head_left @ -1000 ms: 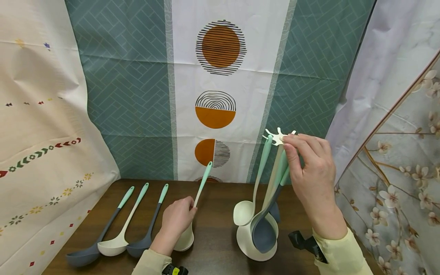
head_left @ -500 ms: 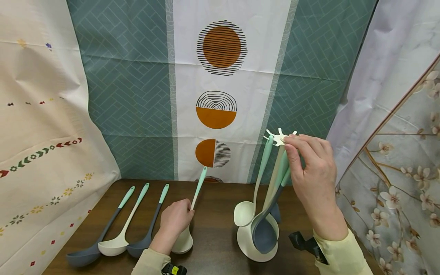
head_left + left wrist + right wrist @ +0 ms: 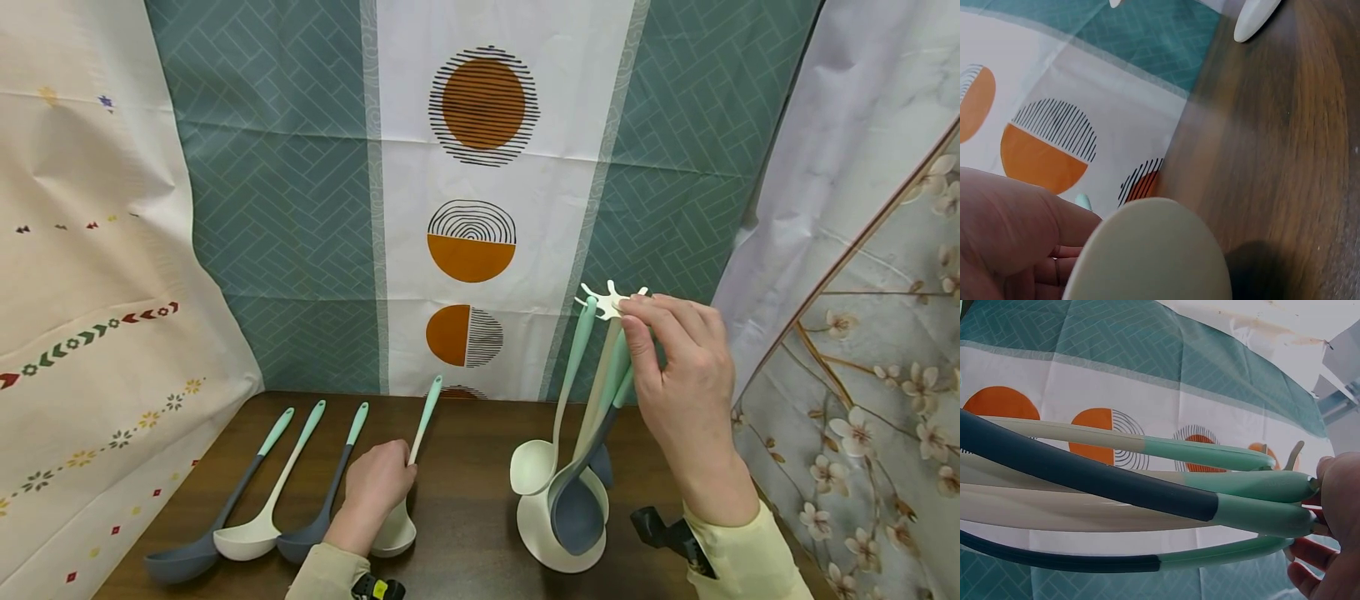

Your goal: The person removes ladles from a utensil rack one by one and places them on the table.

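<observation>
My left hand (image 3: 381, 477) grips a cream ladle (image 3: 395, 533) with a mint handle, its bowl low over the table beside a row of ladles. In the left wrist view the smooth rounded back of its bowl (image 3: 1154, 253) fills the foreground. At the right, my right hand (image 3: 678, 362) pinches the hooked top of a white utensil stand (image 3: 600, 300) between thumb and fingers. Hanging from its hooks are a cream spoon (image 3: 532, 467), a dark ladle (image 3: 577, 512) and other mint-handled utensils, partly hidden. Their handle ends (image 3: 1266, 512) meet near my fingers in the right wrist view.
Left of my left hand lie a dark ladle (image 3: 307, 537), a cream ladle (image 3: 247, 537) and another dark ladle (image 3: 183, 560), side by side. The stand's round base (image 3: 562, 558) rests on the brown table (image 3: 465, 492). Patterned cloth (image 3: 487, 175) hangs behind.
My left hand has drifted left with the cream ladle, and its handle tip has come lower and left, nearer the row. The right hand and stand have barely moved.
</observation>
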A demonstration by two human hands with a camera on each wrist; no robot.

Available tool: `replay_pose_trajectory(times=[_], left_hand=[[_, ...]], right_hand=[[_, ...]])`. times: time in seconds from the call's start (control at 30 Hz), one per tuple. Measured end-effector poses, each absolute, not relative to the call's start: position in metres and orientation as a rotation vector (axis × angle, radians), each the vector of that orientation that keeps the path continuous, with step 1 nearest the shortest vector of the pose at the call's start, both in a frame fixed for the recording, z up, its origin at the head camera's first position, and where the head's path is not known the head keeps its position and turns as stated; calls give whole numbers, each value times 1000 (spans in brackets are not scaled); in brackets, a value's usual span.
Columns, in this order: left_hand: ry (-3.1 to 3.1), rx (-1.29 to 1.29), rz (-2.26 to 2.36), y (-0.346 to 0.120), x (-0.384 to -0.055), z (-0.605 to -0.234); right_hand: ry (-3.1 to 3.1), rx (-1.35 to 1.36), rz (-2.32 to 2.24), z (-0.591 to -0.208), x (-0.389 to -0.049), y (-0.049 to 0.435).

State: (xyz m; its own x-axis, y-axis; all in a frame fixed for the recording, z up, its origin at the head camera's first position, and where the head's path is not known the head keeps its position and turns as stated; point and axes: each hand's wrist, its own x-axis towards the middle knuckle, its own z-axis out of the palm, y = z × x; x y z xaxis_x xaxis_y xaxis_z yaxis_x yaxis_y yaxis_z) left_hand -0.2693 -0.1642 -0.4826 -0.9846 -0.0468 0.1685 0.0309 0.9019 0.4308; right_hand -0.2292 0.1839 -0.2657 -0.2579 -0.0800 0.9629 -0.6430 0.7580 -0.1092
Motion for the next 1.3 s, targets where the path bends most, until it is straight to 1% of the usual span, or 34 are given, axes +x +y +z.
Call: replay_pose_trajectory(times=[0.7, 1.3], left_hand=[[-2948, 39, -574, -178, -271, -487], [-3024, 129, -588, -192, -269, -483]], right_hand=[[-1773, 556, 596, -266, -229, 184], [-1765, 563, 597, -266, -229, 183]])
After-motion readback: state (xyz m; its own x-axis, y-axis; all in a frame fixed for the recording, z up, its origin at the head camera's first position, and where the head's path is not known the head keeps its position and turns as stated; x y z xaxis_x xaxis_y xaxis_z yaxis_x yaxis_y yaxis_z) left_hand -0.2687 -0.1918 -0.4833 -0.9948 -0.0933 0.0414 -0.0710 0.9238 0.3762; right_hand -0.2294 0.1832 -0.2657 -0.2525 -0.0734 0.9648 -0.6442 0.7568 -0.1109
